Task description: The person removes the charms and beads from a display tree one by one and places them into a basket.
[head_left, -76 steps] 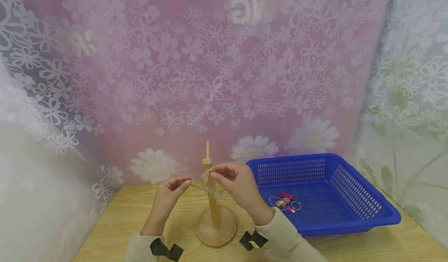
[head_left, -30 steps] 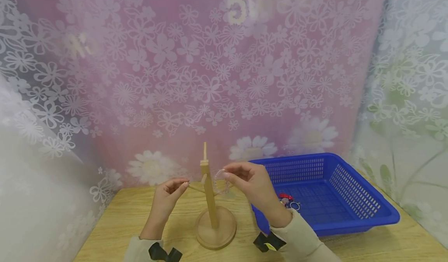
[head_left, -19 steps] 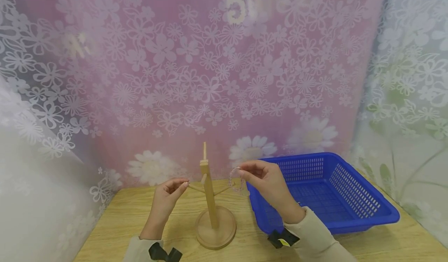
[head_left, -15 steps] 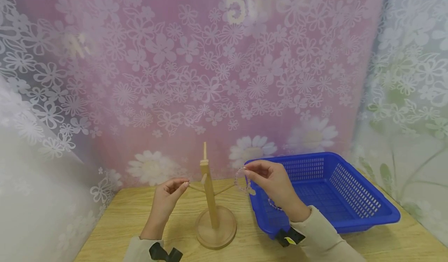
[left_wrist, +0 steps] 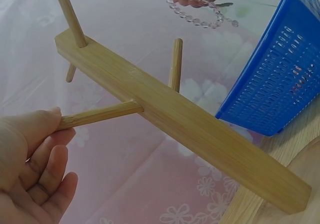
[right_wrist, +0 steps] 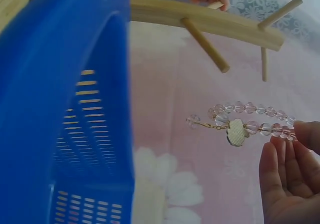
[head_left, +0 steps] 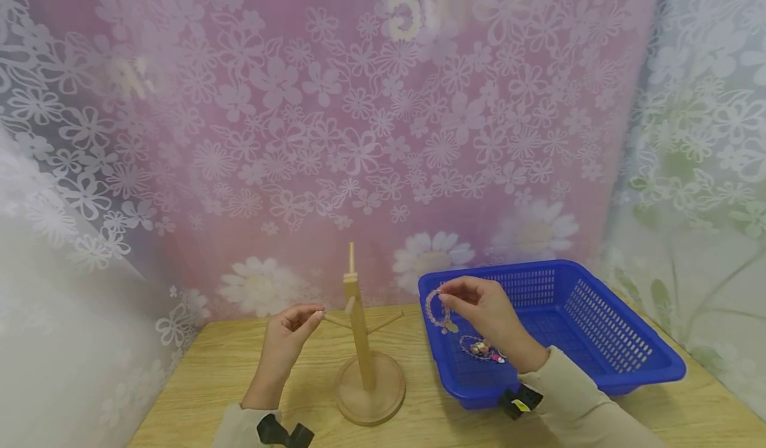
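Observation:
A wooden stand (head_left: 360, 341) with a round base and several thin pegs stands upright on the table. My left hand (head_left: 286, 341) pinches the tip of its left peg (left_wrist: 102, 115) between thumb and fingers. My right hand (head_left: 487, 312) pinches a bracelet (head_left: 435, 310) of clear pinkish beads, which hangs above the left side of the blue basket. In the right wrist view a cloud-shaped charm (right_wrist: 237, 133) and a short bead tail dangle from the bracelet (right_wrist: 265, 109). The stand's right peg (head_left: 385, 322) carries nothing.
The blue plastic basket (head_left: 634, 380) stands on the right of the wooden table (head_left: 197, 381). Inside it lies a small pile of jewellery (head_left: 481, 348), partly covered by my right arm. A flowered curtain (head_left: 383, 135) hangs behind the table.
My right hand has carried the bracelet from in front of the stand's post to the right, past the right peg and over the basket. The left hand keeps its hold on the peg.

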`<state>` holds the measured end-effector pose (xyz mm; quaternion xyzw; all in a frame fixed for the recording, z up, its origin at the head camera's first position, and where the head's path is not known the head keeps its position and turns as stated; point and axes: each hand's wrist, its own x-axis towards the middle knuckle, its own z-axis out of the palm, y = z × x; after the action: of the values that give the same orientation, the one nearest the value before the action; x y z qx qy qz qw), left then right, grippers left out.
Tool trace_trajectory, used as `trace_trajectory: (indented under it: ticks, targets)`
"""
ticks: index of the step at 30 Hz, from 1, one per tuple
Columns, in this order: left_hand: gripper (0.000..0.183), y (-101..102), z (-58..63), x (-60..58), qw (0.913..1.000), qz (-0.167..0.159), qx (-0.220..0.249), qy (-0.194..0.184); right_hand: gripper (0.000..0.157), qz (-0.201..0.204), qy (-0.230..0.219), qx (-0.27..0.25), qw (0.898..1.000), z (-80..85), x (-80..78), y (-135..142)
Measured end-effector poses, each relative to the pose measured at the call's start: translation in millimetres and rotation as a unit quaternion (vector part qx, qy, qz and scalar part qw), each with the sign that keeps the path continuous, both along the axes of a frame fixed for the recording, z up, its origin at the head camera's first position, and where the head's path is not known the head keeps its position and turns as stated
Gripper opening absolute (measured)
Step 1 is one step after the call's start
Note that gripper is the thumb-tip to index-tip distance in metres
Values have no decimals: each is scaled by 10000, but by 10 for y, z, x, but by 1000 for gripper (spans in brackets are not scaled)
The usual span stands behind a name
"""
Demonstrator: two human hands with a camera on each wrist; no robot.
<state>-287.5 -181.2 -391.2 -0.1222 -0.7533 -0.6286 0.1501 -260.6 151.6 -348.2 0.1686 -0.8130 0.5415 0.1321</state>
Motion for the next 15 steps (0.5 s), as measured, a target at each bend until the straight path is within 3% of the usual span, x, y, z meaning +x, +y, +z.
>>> trace_trajectory:
  ticks: [15]
  targets:
    - [18,0,-27,-5,10000,-54,40,25,38,416,-1107,-261,9926,-58,-64,257]
